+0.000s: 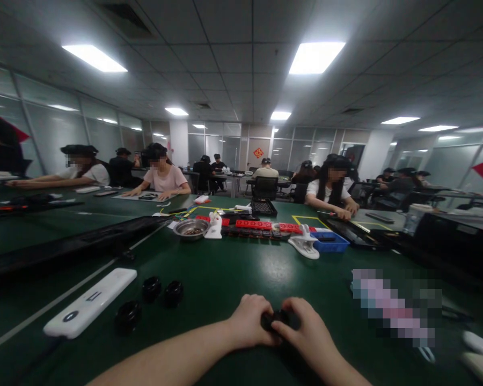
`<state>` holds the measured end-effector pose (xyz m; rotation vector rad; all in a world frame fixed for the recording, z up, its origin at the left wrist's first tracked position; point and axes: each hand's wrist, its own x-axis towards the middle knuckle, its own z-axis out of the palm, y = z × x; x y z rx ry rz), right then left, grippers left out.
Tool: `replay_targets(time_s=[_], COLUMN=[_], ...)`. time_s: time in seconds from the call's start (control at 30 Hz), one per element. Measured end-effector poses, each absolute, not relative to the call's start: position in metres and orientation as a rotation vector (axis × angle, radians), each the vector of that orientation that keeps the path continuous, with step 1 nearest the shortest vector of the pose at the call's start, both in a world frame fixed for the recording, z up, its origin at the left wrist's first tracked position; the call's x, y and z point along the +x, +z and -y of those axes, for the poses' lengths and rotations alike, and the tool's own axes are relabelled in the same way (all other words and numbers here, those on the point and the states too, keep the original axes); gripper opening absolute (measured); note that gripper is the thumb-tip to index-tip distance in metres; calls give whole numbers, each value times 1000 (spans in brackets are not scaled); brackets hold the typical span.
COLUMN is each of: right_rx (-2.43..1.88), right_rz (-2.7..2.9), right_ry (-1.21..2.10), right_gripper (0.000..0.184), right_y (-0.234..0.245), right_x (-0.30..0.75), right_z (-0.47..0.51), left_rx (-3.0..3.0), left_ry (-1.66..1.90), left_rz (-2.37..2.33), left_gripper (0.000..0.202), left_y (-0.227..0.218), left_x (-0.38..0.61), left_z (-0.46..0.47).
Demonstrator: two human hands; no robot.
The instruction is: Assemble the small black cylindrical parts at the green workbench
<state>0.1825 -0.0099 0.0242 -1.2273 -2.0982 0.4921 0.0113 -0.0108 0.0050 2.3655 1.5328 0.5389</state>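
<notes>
My left hand [251, 319] and my right hand [308, 324] meet low in the middle of the view, just above the green tabletop. Between them is a small black round piece [279, 316], mostly covered by my fingers. Both hands are closed on it, thumbs and fingertips pressed to its sides. To the left, three glossy black rounded pieces of similar look lie in a cluster: one upper left [151, 289], one on the right [173, 293] and one nearer me [127, 315]. Their exact kind is not plain.
A white power strip [90, 303] lies left of the black pieces. Farther back are a metal bowl [191, 230] of small parts, red trays [253, 224], white clamps [305, 244] and a blue bin [330, 242]. A blurred-out pinkish item [392, 305] lies at right. Several people sit beyond.
</notes>
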Motion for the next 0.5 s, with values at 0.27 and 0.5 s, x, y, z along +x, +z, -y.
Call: replay_targets(time_s=[0.27, 0.5], right_rx=[-1008, -1203], right_rz=[2177, 2196], right_ry=[645, 404], right_gripper=[43, 15], right_y=[28, 30], right_x=[183, 184], right_z=[15, 12], left_rx=[2377, 2357], left_ry=[522, 513], left_rz=[-1501, -1496], left_gripper=[43, 41], left_y=[8, 8], left_x=[11, 11], left_z=[11, 11])
